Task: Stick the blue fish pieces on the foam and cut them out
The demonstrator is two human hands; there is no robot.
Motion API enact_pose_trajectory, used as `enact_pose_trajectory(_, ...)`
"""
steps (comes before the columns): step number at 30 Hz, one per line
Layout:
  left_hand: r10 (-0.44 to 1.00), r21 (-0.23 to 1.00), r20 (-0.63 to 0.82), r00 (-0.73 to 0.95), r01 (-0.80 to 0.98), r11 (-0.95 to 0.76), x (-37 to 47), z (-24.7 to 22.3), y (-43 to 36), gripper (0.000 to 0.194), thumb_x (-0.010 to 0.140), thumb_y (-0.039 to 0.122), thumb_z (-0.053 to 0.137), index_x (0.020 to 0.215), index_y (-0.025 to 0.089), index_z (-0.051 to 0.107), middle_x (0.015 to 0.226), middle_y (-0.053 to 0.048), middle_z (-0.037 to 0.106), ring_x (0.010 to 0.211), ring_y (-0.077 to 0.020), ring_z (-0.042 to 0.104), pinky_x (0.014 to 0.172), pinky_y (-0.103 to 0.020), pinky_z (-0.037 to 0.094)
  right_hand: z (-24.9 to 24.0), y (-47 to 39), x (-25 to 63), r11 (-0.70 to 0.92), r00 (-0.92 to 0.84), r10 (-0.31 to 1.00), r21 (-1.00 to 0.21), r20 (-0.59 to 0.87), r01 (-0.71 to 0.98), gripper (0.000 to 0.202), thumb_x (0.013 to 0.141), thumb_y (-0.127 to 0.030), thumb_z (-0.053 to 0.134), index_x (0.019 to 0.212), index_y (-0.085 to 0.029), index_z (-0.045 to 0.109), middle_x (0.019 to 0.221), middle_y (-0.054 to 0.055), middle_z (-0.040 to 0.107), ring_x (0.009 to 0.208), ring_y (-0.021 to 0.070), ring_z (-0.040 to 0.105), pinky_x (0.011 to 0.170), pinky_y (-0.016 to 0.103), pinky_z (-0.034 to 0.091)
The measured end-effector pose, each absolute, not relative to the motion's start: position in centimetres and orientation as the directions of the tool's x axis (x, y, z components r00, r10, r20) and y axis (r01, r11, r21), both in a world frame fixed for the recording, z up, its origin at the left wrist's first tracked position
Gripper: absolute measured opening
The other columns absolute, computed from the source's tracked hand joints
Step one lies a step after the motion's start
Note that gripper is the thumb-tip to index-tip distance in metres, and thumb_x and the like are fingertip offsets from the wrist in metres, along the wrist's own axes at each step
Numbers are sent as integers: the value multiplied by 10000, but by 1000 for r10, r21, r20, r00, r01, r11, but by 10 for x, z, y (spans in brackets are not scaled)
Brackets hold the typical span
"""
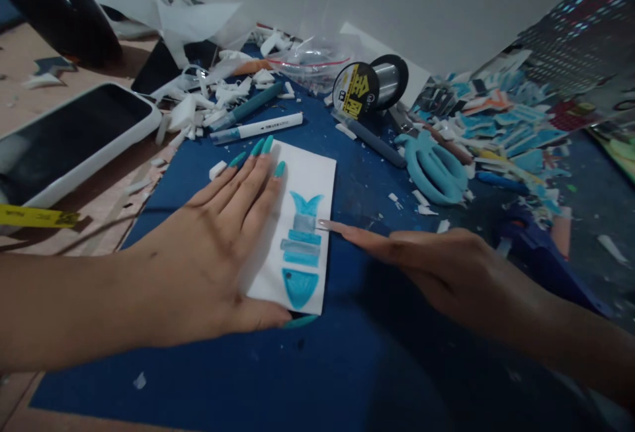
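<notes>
A white card (303, 171) lies on the blue mat, bearing a fish (300, 288) in separate blue pieces: forked tail, several body strips and a head with a dark eye dot. One grey-blue strip sits askew across the others. My left hand (218, 240), with long teal nails, is spread flat over the card's left side, its thumb at the near edge. From the right, my right hand (441, 266) stretches its index finger to the card's right edge, close beside the pale strip below the tail. Its other fingers are partly hidden; I see nothing held in it.
Markers (272, 126) and white scraps (231, 91) lie beyond the card. A spool of clear line (364, 86), blue-handled scissors (436, 167) and a pile of blue and white pieces (510, 121) stand to the right. A phone (74, 141) is at left, a purple glue gun (546, 260) at right.
</notes>
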State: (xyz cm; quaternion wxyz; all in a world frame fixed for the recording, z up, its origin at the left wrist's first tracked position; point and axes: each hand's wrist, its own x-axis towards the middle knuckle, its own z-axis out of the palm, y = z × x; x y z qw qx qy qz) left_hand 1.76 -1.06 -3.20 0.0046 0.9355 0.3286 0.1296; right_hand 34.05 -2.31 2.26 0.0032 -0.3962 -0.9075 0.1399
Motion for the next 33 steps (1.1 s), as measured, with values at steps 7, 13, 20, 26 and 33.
enact_pose_trajectory(7,587,14,261,766,605,-796,18,-29,-16,1129,945,844,285,1623,-53,189,1676,-362,229,1547,-507,303,1170,-622,402,16,-15,322,716,-755,655,-306,-17,628,713,955,-5,353,1574,-335,478,610,-85,502,388,78,386,435,174,278)
enact_pose_trajectory(13,613,68,302,730,625,-778,19,-35,-17,1135,932,856,244,1635,-32,175,1716,-303,178,1586,-453,242,1249,-569,312,16,-16,317,732,-764,644,-255,-41,632,746,938,23,327,1567,-345,485,590,-94,436,364,82,357,426,200,258)
enact_pose_trajectory(20,618,111,314,720,619,-777,19,-36,-17,1126,930,858,283,1653,5,144,1725,-287,166,1588,-455,237,1241,-600,316,16,-17,320,749,-770,637,-230,-9,622,769,942,22,319,1592,-369,440,605,-79,512,385,103,384,429,223,248)
enact_pose_trajectory(26,606,81,308,733,615,-785,18,-36,-16,1131,927,841,296,1640,-27,172,1718,-301,173,1587,-454,241,1240,-598,323,17,-17,319,743,-767,640,-223,-41,631,757,939,16,334,1577,-367,471,605,-76,522,391,101,395,433,216,259)
enact_pose_trajectory(33,600,100,332,728,605,-790,19,-37,-16,1108,935,823,315,1640,-19,170,1714,-311,176,1593,-444,228,1247,-597,319,26,-17,314,759,-779,622,-187,-76,624,703,922,12,322,1512,-284,566,591,-73,539,376,109,476,409,229,295)
